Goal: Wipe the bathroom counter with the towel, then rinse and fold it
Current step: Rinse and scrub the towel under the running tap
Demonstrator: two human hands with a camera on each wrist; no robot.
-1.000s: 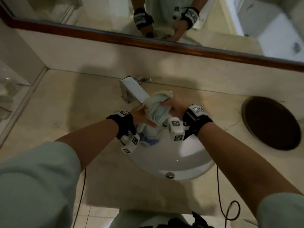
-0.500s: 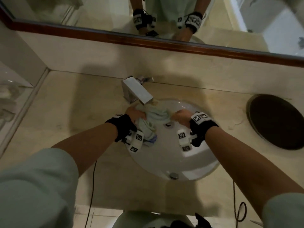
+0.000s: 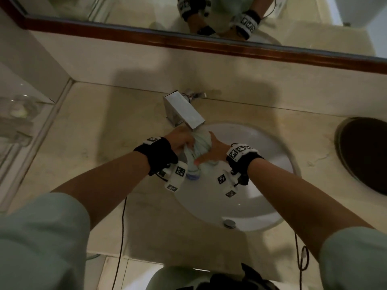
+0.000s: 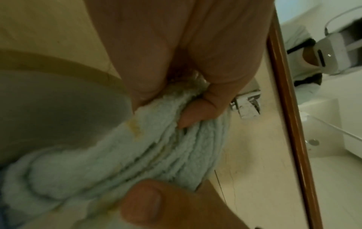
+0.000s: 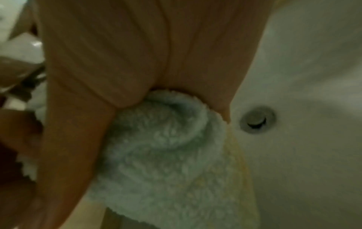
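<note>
Counter [image 3: 88, 130]: beige stone, runs wall to wall under the mirror [image 3: 146, 9]; dark round inset [image 3: 364, 153] at far right. No standing water visible on it, but light is dim, can't be sure.

Basin [image 3: 240, 197]: white oval, sunk into counter, drain [image 5: 256, 118] visible in the right wrist view, overflow cap [image 3: 229, 223] on near wall. Can't tell if plug is up or down.

Faucet [image 3: 184, 110]: square chrome spout, mouth directly above the bundle. Whether water is running: can't tell, no stream resolved.

Towel [image 3: 200, 146]: pale blue-green terry w/ yellow edging, bunched into a tight wad, held over back of basin just under spout. A tail hangs down toward the left wrist cam.

Left hand [image 3: 182, 141]: fingers curled round left side of wad, thumb pressed into folds (left wrist view). Right hand [image 3: 213, 151]: wrapped round right side, palm over the roll. Both clamped on it; looks like rinse/wring step, fold not yet started.

Risks, my read:
- Wad sits near basin's back-left edge; squeeze there could send runoff onto counter → re-wipe needed.
- Tight bunching means inner layers may not rinse; the yellowish marks in the folds could stay.
- Knuckles close to the spout's hard corner; an upward twist could knock it.
- Wrist cams + cables [image 3: 122, 227] low over the basin; splash could wet them.
- If plug is shut, basin fills, towel tail soaks in dirty water.
</note>
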